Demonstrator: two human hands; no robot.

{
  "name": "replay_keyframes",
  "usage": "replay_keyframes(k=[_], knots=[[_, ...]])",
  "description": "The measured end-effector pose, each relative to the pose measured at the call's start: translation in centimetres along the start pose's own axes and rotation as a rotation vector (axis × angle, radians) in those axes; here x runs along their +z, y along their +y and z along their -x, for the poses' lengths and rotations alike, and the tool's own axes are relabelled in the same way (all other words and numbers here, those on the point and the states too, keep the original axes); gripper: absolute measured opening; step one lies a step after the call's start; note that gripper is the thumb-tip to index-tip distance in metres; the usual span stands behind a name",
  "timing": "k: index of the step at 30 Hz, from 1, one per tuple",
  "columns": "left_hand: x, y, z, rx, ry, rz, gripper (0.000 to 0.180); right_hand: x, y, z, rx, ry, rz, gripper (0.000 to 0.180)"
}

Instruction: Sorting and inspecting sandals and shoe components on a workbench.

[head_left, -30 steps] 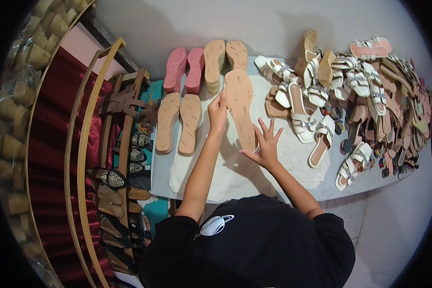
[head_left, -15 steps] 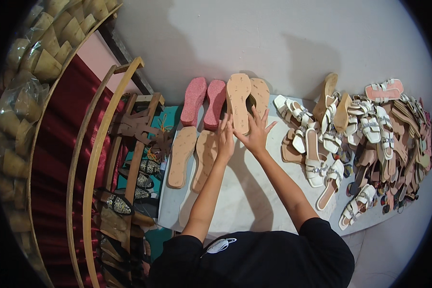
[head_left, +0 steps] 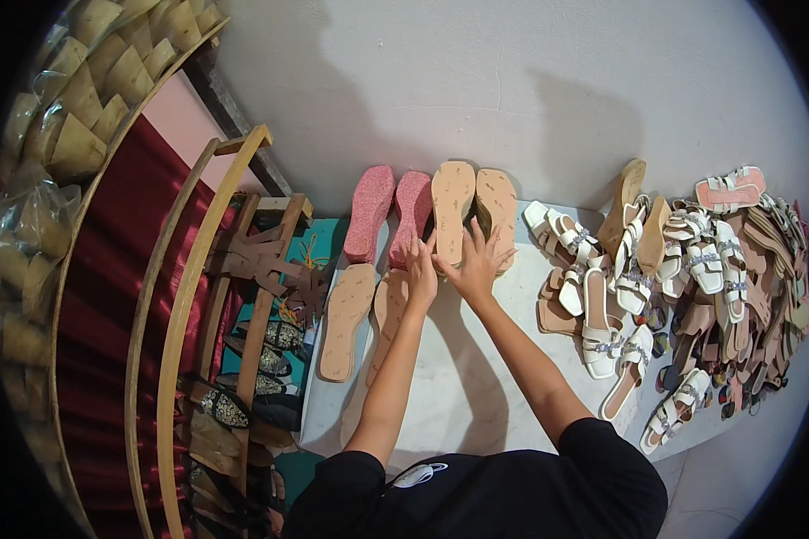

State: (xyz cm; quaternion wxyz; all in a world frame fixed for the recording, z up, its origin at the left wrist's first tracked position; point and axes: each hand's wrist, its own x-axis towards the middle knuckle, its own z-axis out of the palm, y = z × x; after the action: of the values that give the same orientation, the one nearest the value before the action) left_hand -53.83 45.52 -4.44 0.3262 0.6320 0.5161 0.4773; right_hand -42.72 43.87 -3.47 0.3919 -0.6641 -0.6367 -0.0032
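Both hands meet at the near end of a tan, flat shoe sole [head_left: 451, 212] lying at the far edge of the white desk [head_left: 440, 395], beside pink soles [head_left: 370, 212]; left hand [head_left: 420, 269] and right hand [head_left: 474, 265] rest on it with fingers spread, grip wide, clasping nothing

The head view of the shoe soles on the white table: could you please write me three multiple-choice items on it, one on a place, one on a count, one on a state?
1. Where do the two pink textured soles lie relative to the tan sole under the hands?
A. left
B. right
C. on top

2. How many tan flat insoles lie just left of the left arm?
A. one
B. two
C. five

3. How is the right hand?
A. fist
B. fingers spread on the tan sole
C. off the white table

Answers: 1 A, pink pair sits leftward; 2 B, two side by side; 3 B, fingers splayed beside the left hand.
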Motion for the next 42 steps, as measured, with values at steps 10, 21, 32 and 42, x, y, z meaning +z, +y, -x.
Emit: replay_keyframes(k=[10,21,32,42], knots=[[0.5,-1.0,-0.6,-0.043,-0.016,0.017,0.060,0.2,0.0,-0.2,-0.007,0.015,-0.002,0.082],[0.7,-1.4,-0.7,-0.115,0.009,-0.005,0.060,0.1,-0.2,-0.4,0.042,-0.064,0.069,0.080],[0.4,-0.3,-0.2,-0.167,0.008,0.021,0.064,-0.9,-0.9,0.1,0.032,-0.073,0.066,0.085],[0.5,1.3,0.2,-0.149,0.028,0.006,0.059,-0.3,-0.2,0.9,0.033,-0.064,0.061,0.074]])
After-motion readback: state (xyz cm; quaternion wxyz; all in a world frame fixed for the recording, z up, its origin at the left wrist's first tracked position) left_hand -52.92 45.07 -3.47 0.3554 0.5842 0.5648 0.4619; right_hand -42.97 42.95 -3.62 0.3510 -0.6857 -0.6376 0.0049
